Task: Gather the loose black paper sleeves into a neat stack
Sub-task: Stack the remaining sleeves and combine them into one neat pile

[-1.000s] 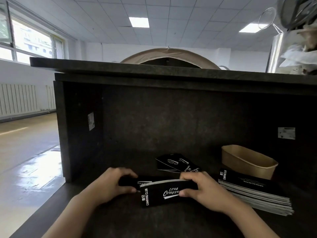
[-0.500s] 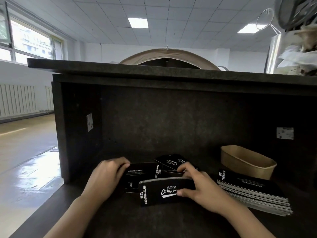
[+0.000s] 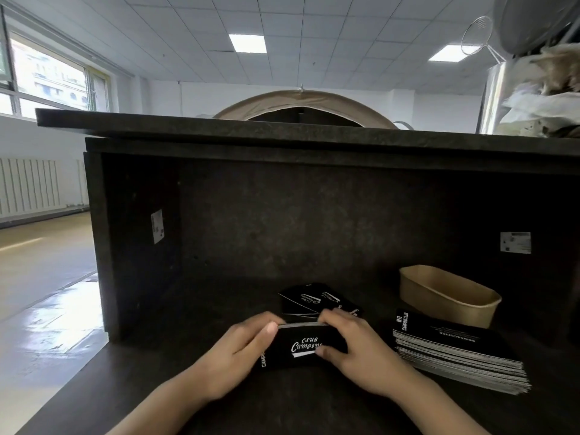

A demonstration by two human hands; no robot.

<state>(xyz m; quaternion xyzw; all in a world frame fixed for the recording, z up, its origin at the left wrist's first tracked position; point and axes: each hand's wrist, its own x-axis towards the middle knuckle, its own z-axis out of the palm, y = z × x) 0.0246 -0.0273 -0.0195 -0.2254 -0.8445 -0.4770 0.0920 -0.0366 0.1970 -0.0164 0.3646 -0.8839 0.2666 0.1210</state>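
Both hands hold a small bundle of black paper sleeves (image 3: 301, 346) upright on its long edge on the dark tabletop (image 3: 282, 403), toward the near edge and about midway along it. The left hand (image 3: 233, 356) curls round the bundle's left end, thumb on the printed front face and fingers wrapped behind. The right hand (image 3: 361, 353) grips the right end, its thumb pressed on the front just beside the white "Camping" lettering and its fingers (image 3: 335, 317) hooked over the top edge. The bundle's pale top edges show as a thin line between the two hands.

Just behind the bundle, a few loose sleeves (image 3: 310, 301) lie flat and fanned at different angles, overlapping one another, partly hidden by the right hand's fingers.

Toward the right edge of the tabletop a tall stack of sleeves (image 3: 455, 356) lies flat, its layered white edges facing the near side. Behind that stack, close to the dark back panel, stands a brown paper tray (image 3: 448, 301), open side up.

A dark shelf board (image 3: 282, 133) spans overhead, and white labels are stuck to the left side wall and the back panel.
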